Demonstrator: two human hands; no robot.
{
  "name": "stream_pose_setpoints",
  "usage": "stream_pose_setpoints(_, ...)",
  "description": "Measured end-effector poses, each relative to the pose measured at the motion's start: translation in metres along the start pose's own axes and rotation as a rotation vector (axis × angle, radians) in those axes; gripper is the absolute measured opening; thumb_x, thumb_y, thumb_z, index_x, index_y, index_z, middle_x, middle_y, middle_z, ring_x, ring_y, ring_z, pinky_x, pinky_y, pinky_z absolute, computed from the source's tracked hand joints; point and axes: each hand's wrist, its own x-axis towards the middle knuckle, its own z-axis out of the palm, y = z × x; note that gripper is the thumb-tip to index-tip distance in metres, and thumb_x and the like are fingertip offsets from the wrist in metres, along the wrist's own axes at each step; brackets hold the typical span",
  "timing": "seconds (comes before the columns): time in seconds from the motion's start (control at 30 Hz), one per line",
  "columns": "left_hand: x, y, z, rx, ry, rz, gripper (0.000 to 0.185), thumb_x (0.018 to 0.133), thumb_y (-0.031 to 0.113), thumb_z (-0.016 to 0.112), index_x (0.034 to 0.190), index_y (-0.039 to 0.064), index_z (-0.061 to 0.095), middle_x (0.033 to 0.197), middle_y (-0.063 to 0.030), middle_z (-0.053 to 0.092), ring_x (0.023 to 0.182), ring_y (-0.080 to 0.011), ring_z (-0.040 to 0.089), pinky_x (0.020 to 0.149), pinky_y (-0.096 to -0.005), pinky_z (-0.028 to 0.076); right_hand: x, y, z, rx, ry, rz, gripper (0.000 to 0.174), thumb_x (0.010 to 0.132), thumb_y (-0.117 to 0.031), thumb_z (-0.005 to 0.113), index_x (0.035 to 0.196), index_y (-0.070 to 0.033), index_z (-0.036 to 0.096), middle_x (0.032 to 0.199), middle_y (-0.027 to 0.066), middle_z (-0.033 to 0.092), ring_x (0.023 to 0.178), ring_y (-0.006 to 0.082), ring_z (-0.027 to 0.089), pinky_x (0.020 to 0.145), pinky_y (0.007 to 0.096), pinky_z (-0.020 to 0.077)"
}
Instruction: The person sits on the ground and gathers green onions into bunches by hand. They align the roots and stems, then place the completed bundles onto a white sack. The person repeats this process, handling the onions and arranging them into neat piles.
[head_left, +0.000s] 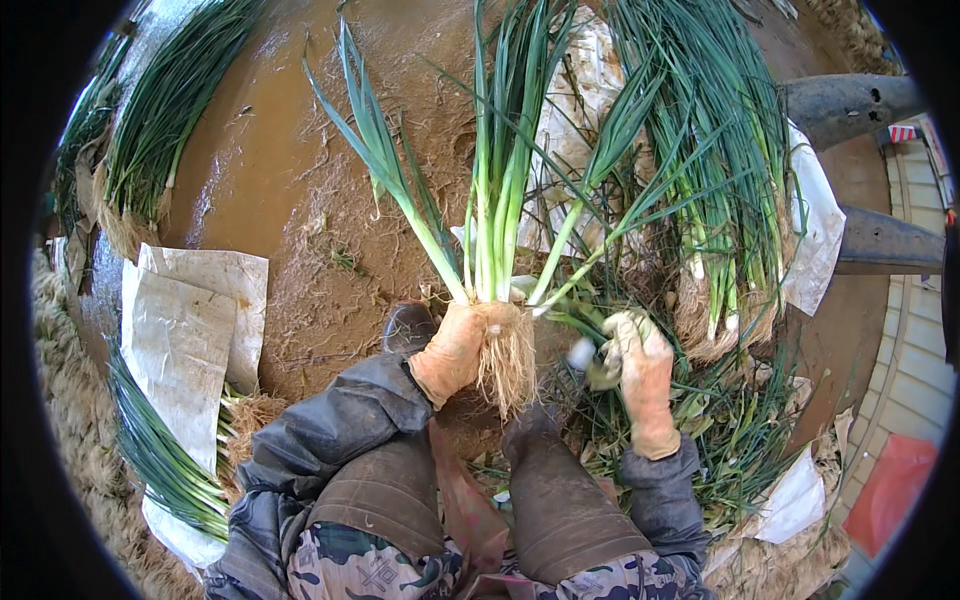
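My left hand (459, 345), in an orange-palmed work glove, grips a bunch of green onions (491, 247) by its white lower stems. Pale roots (510, 364) hang below the fist, while the green leaves fan out upward, a few stems splaying to either side. To the right of this bunch is my right hand (637, 360), gloved alike, its fingers curled and smeared with dirt. Motion blur at its fingertips hides whether anything is in them. A blurred whitish bit (581, 352) shows just left of those fingers.
More green onions (724, 187) lie in a large pile at right, above heaped leaf trimmings (720, 427). Bundles rest at upper left (169, 112) and lower left (169, 450), the latter partly under a whitish sheet (180, 337). Wet brown mud (300, 187) covers the ground. Dark metal bars (855, 109) jut in at right.
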Motion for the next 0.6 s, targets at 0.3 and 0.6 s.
stream_pose_setpoints(0.3,0.002,-0.006,-0.003,-0.045,0.04,0.004,0.026,0.082,-0.001,0.06,0.108,-0.002,0.058,0.084,-0.0093,0.063,0.063,-0.0154,0.061,0.057,-0.0284,0.054,0.056,0.039,0.049,-0.081,-0.505,-0.018,0.045,0.084,-0.035,0.072,0.115,-0.003,0.066,0.101,0.0159,0.071,0.083,0.0231,0.069,0.076,0.0291,0.0528)
stream_pose_setpoints(0.6,-0.002,-0.003,-0.005,0.075,-0.021,0.101,0.027,0.078,-0.008,0.059,0.104,-0.002,0.061,0.092,-0.0117,0.066,0.069,-0.0164,0.061,0.06,-0.027,0.05,0.023,-0.012,0.031,0.162,-0.464,0.012,0.017,0.094,-0.018,0.06,0.094,-0.001,0.063,0.07,0.0037,0.061,0.056,0.0112,0.055,0.05,0.0272,0.0481)
